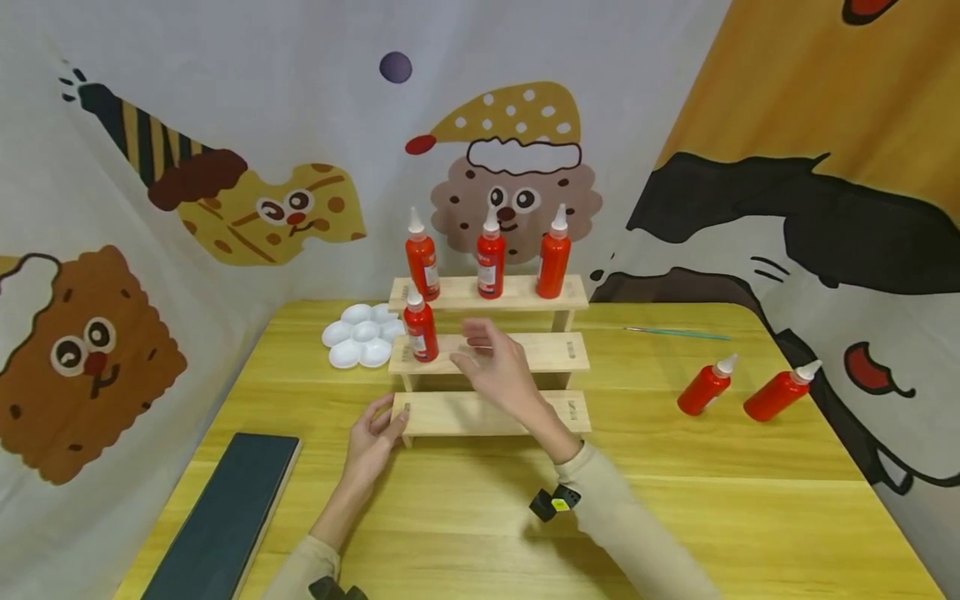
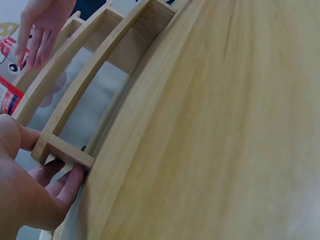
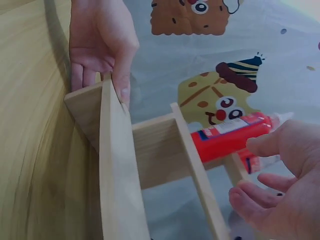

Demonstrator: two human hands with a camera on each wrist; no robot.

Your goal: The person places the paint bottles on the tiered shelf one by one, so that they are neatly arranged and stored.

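A three-step wooden display stand stands on the table. My left hand grips the left end of its lowest step, thumb on top and fingers round the side panel, as the left wrist view also shows. On the middle step, at the left, one red squeeze bottle with a white nozzle stands upright. My right hand hovers over the middle step just right of that bottle, fingers apart and holding nothing; in the right wrist view a gap separates fingers and bottle. Three more red bottles line the top step.
Two red bottles lie tilted on the right of the table, with a thin teal paintbrush behind them. A white flower-shaped palette sits left of the stand. At the front left lies a dark flat board. A printed curtain hangs behind.
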